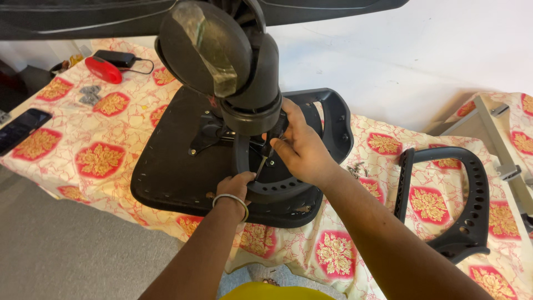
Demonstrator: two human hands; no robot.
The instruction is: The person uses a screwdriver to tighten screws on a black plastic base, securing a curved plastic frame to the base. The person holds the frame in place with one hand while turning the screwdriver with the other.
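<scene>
An upturned black chair seat (pixel 166 161) lies on a patterned cloth, with its base column (pixel 252 83) rising toward the camera. My left hand (pixel 236 186), a metal bangle on the wrist, grips the curved edge of a black perforated armrest (pixel 327 119) laid on the seat. My right hand (pixel 300 147) pinches a thin metal tool (pixel 262 165), its tip down at the armrest bracket beside the column.
A second black armrest (pixel 461 205) lies at the right on the cloth. A red object (pixel 103 70) and black adapter (pixel 115 58) sit at the far left, a phone (pixel 22 128) near the left edge. Small screws (pixel 355 169) lie behind my right wrist. A grey frame (pixel 494 139) stands far right.
</scene>
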